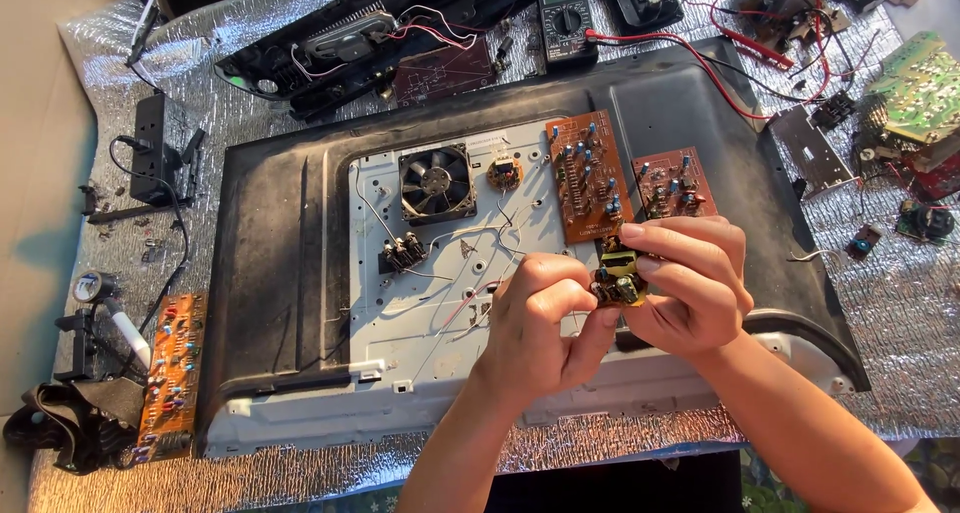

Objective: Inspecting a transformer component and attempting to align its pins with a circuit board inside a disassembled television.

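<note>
Both my hands hold a small circuit board (619,276) with a yellow transformer and dark parts above an opened flat-screen chassis (300,273). My left hand (545,318) pinches its lower left edge with thumb and fingers. My right hand (690,278) wraps its top and right side. On the grey metal plate (390,313) beneath lie a black fan (437,182), a round small board (505,173), two brown circuit boards (588,176) (673,183) and loose white and red wires (460,293).
A multimeter (566,23) with red leads lies at the back. A black speaker bar panel (340,43) sits at the back left. An orange board (170,373) and a power strip (155,158) are at the left; green boards (915,88) at the right. Silver foil matting (900,303) covers the table.
</note>
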